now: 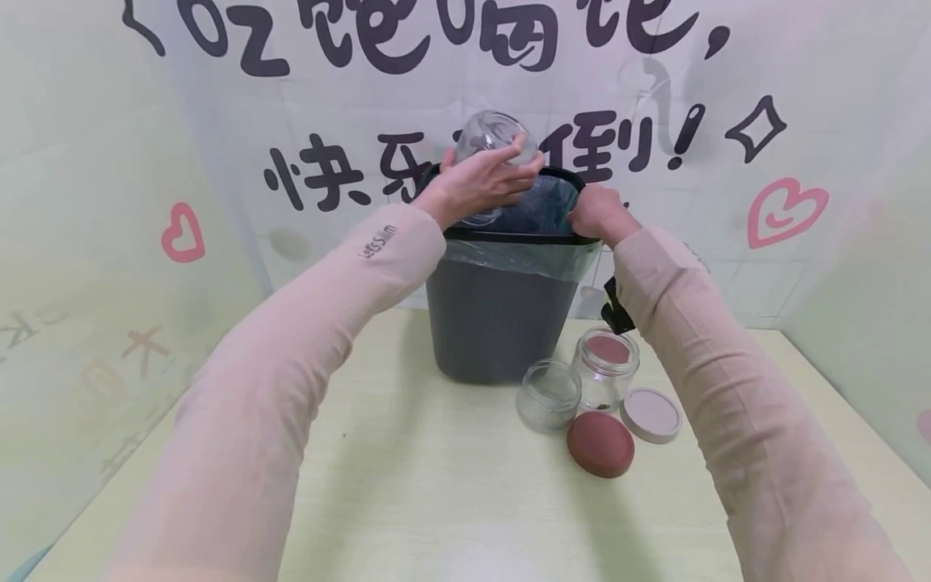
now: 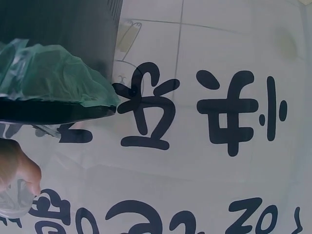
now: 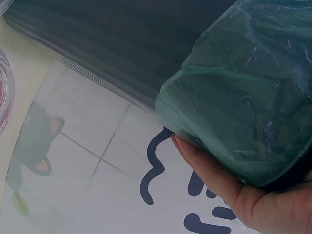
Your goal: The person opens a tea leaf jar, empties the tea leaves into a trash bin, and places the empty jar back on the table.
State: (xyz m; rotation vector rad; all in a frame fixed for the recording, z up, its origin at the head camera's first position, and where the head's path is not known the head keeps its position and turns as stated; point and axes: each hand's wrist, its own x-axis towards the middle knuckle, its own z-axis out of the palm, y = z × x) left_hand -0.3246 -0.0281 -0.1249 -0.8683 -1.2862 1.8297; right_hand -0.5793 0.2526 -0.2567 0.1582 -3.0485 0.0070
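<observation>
Above the mouth of the dark grey trash bin [image 1: 498, 323], my left hand [image 1: 486, 184] grips a clear glass jar [image 1: 483, 129], which is tilted. In the left wrist view, only part of that hand [image 2: 17, 168] and the jar [image 2: 14, 202] show at the left edge. My right hand [image 1: 600, 212] holds the bin's black rim at its right side, over the thin greenish bin liner [image 1: 524, 257]. The right wrist view shows the fingers [image 3: 209, 170] along the rim, against the liner [image 3: 243, 112]. The bin's contents are mostly hidden.
At the bin's right foot stand two glass jars, one low jar [image 1: 549, 396] and one taller jar [image 1: 606, 376]. A red lid [image 1: 600, 444] and a whitish lid [image 1: 650, 415] lie beside them on the pale table [image 1: 407, 485]. A printed cloth wall [image 1: 327, 97] rises behind.
</observation>
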